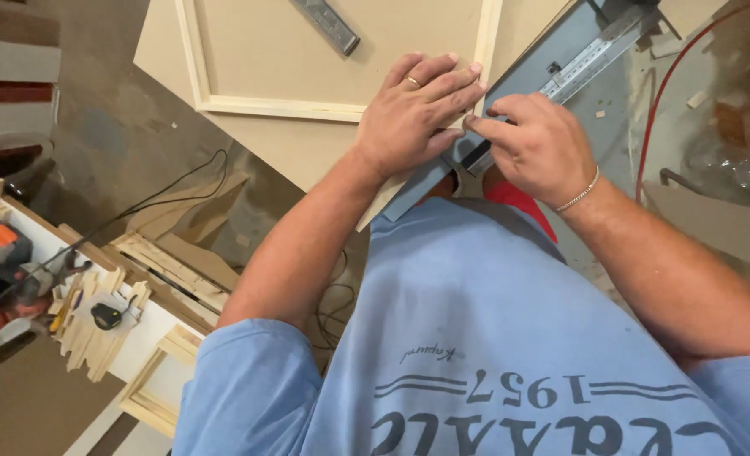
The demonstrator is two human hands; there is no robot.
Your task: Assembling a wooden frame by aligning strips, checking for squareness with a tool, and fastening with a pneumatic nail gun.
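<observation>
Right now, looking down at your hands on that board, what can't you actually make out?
- Board corner: head view, covered by the left hand.
- What the right hand fingertips pinch at the grey rail: hidden by the fingers.
- Metal bar on the framed panel: cut off by the top edge.
- Ruler markings: too small.

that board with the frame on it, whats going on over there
A person in a blue shirt leans over a pale board that carries a light wooden frame. The left hand lies flat on the frame's corner. The right hand pinches the end of a grey metal guide rail with a ruler strip beside it. A dark metal bar lies inside the frame.
</observation>
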